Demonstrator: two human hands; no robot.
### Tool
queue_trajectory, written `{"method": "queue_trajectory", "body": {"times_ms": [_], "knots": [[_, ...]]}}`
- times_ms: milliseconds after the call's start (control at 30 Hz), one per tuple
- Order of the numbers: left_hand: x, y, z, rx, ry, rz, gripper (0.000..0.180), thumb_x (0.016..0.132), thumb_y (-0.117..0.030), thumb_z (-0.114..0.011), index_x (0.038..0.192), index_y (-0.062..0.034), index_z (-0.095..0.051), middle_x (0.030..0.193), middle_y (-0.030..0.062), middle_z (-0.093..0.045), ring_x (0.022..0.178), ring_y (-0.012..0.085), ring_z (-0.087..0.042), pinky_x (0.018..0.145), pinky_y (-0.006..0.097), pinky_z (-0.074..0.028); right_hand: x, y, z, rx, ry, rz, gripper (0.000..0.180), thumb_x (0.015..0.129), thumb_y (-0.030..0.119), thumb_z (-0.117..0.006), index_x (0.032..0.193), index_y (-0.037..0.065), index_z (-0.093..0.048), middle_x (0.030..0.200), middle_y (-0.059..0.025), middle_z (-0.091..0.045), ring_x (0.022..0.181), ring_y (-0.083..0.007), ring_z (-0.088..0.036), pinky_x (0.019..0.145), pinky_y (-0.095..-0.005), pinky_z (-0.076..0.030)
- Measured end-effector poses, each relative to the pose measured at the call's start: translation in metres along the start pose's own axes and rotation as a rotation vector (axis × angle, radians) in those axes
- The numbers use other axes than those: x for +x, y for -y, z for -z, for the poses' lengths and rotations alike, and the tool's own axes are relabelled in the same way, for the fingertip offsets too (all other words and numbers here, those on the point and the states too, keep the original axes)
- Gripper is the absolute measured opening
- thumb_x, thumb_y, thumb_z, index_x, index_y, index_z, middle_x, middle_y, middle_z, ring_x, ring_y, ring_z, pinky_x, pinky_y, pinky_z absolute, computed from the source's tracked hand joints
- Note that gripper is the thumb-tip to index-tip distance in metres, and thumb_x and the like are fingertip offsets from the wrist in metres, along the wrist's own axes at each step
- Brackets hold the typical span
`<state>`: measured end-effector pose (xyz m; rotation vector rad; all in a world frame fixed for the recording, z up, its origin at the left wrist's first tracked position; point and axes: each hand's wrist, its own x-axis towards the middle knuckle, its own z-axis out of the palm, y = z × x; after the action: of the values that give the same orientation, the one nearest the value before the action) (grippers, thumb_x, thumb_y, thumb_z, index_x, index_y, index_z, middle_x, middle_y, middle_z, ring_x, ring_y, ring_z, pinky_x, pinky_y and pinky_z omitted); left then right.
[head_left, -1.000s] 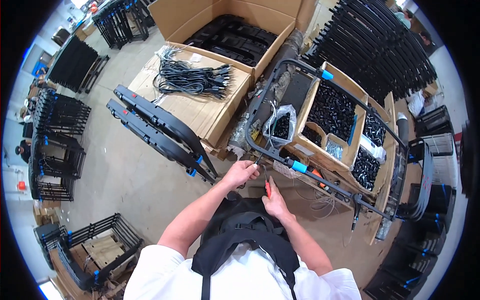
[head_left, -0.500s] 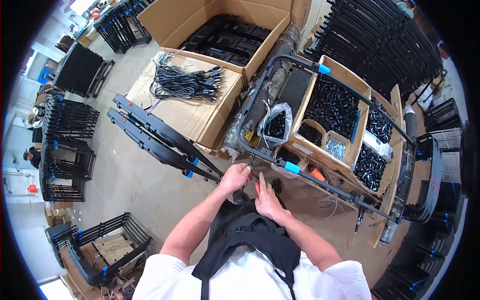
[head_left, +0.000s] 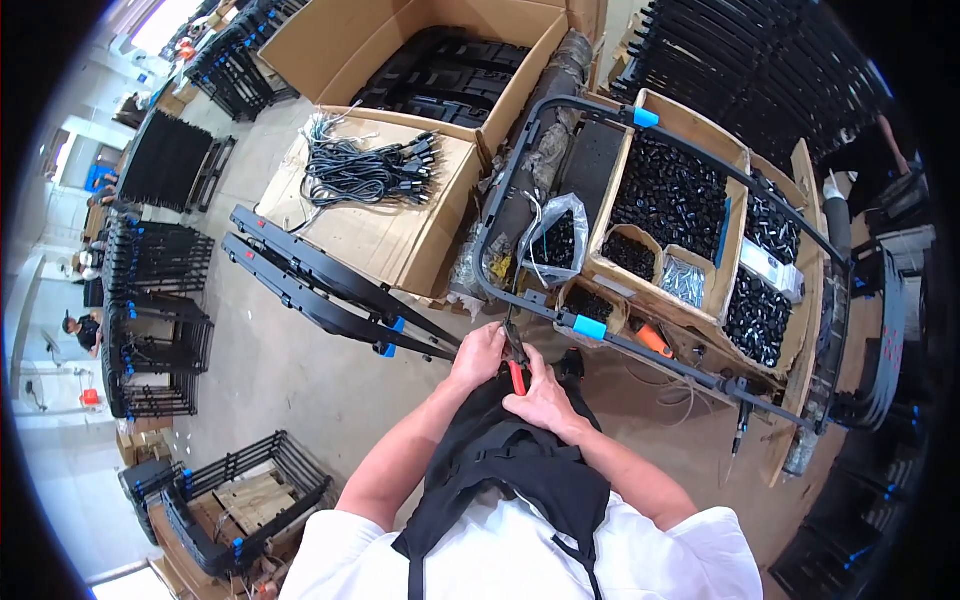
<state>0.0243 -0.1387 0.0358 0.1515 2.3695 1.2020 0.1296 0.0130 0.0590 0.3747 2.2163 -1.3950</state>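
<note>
In front of my waist, both hands work close together just below a black tubular frame (head_left: 545, 308) marked with blue bands. My left hand (head_left: 479, 358) is closed, fingertips pinching what looks like a thin dark cable (head_left: 512, 312) that hangs from the frame's near rail. Beside it, my right hand (head_left: 545, 396) grips red-handled pliers (head_left: 517, 377), their dark jaws pointing up toward the left fingertips. The thumb lies along the lower end of the handle. Whether the jaws touch the cable cannot be made out.
Behind the frame stand wooden bins (head_left: 738, 300) of small black parts and a plastic bag (head_left: 560, 240). Bundled black cables (head_left: 370, 170) lie on a cardboard box (head_left: 420, 235) at left. Long black arms (head_left: 320, 290) lean beside it. A tool (head_left: 738, 432) hangs at right.
The view has shifted slightly. The pliers' red handle and dark jaws show more clearly between my hands, and my right thumb has moved out to the left. My left hand stays at the cable.
</note>
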Motion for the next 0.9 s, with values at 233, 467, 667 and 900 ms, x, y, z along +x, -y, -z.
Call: {"method": "queue_trajectory", "body": {"times_ms": [233, 467, 667, 900], "knots": [[0.026, 0.038, 0.019, -0.161, 0.244, -0.11, 0.03, 0.109, -0.022, -0.045, 0.106, 0.0011, -0.064, 0.08, 0.0039, -0.062, 0.071, 0.0114, -0.055, 0.067, 0.031, -0.049, -0.014, 0.054, -0.032, -0.197, -0.217, -0.131, 0.098, 0.077, 0.025, -0.068, 0.163, 0.017, -0.021, 0.122, -0.0355, -0.056, 0.108, -0.0536, -0.063, 0.097, -0.0537, -0.053], [0.048, -0.019, 0.081, 0.172, 0.007, -0.324, 0.032, 0.101, -0.032, -0.054, 0.096, -0.0057, -0.072, 0.084, 0.0195, -0.073, 0.082, 0.0395, -0.073, 0.076, 0.051, -0.056, -0.02, 0.08, -0.064, -0.285, -0.471, -0.234, 0.095, 0.08, 0.023, -0.069, 0.164, 0.023, -0.024, 0.116, -0.0337, -0.056, 0.103, -0.0515, -0.065, 0.093, -0.0545, -0.054], [0.096, -0.049, 0.076, 0.959, 0.022, -0.833, 0.046, 0.101, -0.042, -0.051, 0.095, -0.0049, -0.076, 0.1, 0.0141, -0.076, 0.104, 0.0328, -0.069, 0.096, 0.046, -0.044, -0.006, 0.093, -0.085, -0.376, -0.624, -0.224, 0.089, 0.082, 0.019, -0.07, 0.162, 0.026, -0.032, 0.111, -0.0319, -0.057, 0.092, -0.0494, -0.069, 0.086, -0.0538, -0.057], [0.126, -0.04, 0.059, 0.755, 0.253, -0.731, 0.045, 0.104, -0.041, -0.047, 0.095, -0.0043, -0.071, 0.096, 0.0219, -0.075, 0.095, 0.0389, -0.072, 0.092, 0.052, -0.049, 0.004, 0.101, -0.104, -0.41, -0.721, -0.27, 0.085, 0.084, 0.016, -0.071, 0.161, 0.025, -0.035, 0.107, -0.0273, -0.057, 0.088, -0.0457, -0.07, 0.079, -0.0514, -0.059]]}}
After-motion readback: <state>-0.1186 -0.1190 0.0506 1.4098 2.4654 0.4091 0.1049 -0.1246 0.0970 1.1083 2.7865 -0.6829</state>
